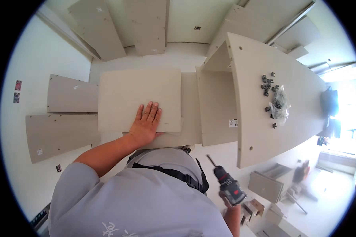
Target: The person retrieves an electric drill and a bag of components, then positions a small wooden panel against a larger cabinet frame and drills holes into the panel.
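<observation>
My left hand [145, 125] lies flat, fingers spread, on a beige panel [138, 91] in front of me. Beneath it, more beige boards [189, 106] stick out to the right and along the near edge. Down at my right side, my right hand [224, 199] grips a black and grey cordless drill [228, 182], its long bit pointing up and to the left. Most of that hand is hidden behind the drill. To the right stands an open beige box-like cabinet [288, 134]. Small dark fittings [267, 84] lie loose on it beside a clear plastic bag [281, 104] with more inside.
Beige panels lean at the far wall [148, 23] and lie at the left [63, 138]. Further boards [266, 185] and small board pieces [254, 209] are on the floor at the lower right. A bright window [346, 130] is at the far right.
</observation>
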A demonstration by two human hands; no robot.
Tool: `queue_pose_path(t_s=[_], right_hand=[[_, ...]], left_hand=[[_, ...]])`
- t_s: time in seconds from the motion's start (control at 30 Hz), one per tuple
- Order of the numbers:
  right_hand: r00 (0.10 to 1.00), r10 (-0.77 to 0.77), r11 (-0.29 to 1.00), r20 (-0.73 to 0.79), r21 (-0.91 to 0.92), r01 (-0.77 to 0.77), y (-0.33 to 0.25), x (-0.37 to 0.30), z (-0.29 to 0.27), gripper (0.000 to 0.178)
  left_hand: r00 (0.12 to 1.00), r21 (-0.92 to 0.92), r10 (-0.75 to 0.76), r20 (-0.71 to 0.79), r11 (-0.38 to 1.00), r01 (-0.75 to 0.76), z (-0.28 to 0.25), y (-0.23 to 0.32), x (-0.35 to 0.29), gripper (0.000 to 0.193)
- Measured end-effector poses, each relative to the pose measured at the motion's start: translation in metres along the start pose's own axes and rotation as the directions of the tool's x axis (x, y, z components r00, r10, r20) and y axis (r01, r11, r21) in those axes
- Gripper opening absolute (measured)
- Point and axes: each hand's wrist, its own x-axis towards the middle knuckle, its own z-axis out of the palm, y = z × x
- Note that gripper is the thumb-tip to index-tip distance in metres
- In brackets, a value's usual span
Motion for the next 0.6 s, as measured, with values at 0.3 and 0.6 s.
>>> queue_pose_path(t_s=[0.3,0.6], right_hand=[[0.78,0.52,0.001,0.347,0.913,-0.407,-0.154,0.134,-0.03,0.041],[0.62,0.576,-0.17,0.533,0.82,-0.546,-0.17,0.17,-0.05,0.066]], left_hand=[[0.999,-0.184,-0.03,-0.045,0.983,0.021,-0.001,0.005,-0.01,0.101],[0.996,-0.176,0.008,-0.085,0.984,-0.022,-0.003,-0.002,-0.01,0.1]])
